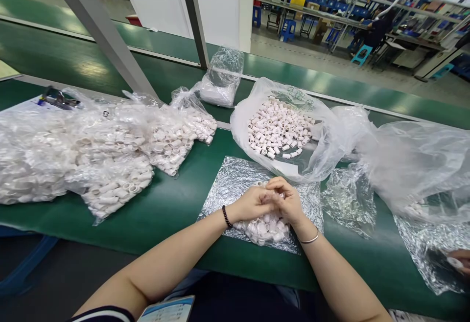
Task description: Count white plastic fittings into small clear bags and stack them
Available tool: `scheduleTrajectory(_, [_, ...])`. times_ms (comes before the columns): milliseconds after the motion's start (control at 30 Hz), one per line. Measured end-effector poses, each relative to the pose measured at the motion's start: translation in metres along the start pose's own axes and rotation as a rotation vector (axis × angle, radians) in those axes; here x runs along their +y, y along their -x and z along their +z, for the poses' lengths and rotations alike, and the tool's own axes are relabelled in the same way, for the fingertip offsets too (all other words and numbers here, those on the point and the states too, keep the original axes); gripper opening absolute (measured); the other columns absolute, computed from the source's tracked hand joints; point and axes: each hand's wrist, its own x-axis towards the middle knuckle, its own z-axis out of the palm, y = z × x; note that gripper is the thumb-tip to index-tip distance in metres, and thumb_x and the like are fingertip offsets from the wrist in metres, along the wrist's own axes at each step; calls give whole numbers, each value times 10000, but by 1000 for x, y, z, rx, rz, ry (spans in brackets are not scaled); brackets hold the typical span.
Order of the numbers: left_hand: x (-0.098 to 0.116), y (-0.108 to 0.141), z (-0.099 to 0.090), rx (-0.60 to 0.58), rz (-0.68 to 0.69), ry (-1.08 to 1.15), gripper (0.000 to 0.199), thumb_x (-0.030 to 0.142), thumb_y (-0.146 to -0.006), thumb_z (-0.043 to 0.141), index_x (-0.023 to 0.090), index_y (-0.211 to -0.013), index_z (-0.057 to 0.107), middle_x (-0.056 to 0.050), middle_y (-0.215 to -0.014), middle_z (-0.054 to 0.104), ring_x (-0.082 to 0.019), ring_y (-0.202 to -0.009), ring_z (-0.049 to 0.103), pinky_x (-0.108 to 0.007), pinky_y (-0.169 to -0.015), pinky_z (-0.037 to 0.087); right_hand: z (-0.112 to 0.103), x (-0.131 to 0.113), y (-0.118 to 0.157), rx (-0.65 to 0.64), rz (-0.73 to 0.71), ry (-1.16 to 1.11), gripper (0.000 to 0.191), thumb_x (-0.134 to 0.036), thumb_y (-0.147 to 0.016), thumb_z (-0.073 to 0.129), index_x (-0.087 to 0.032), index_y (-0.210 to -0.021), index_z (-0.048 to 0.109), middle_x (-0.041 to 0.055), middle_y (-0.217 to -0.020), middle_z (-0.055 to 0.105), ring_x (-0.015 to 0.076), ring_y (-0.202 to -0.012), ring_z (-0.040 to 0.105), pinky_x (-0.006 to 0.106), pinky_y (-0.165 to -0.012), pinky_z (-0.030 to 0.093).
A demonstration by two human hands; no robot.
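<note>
My left hand (255,202) and my right hand (289,200) meet with fingers curled together, closed over a pile of small white tube-shaped parts (265,229). Whatever sits between the fingertips is hidden or too small to make out. Beneath the pile lies a shiny, crinkled silvery sheet (229,180), flat on the green bench top. Just beyond my hands, a large open plastic bag (242,126) holds many loose white parts (281,124) of the same sort. A dark beaded bracelet is on my left wrist, and a metal bangle on my right.
To the left, filled clear bags of white parts (113,185) are heaped on the green bench (183,199). Another clear bag (222,80) stands behind. At right are a crumpled clear bag (348,199), a big translucent bag (422,165) and another person's hand (460,259). A metal post (106,33) rises at left.
</note>
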Motion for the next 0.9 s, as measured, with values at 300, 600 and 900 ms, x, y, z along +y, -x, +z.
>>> scheduleTrajectory(300, [-6,1,4,163,-65,212,657,775,-840,497,189,-554,419,15,-532,418,-107,-527,392,-265,-531,316,4,4,0,159,16,89,265,-493,-931,632,-257,-924,752,53,-936,674,201,-915,627,373,-847,519])
scheduleTrajectory(600, [4,0,1,155,-189,467,626,699,-796,659,124,-1030,739,8,-574,556,-102,-502,471,-236,-502,391,5,-19,5,379,-220,434,216,-407,-963,606,-266,-911,761,33,-776,608,184,-746,582,347,-683,496])
scheduleTrajectory(900, [10,0,1,248,-190,692,462,541,-714,823,132,-916,747,-31,-752,671,-126,-711,590,-252,-695,473,11,-23,12,123,-579,816,194,-174,-905,663,-311,-1014,746,12,-745,709,175,-667,640,344,-607,479])
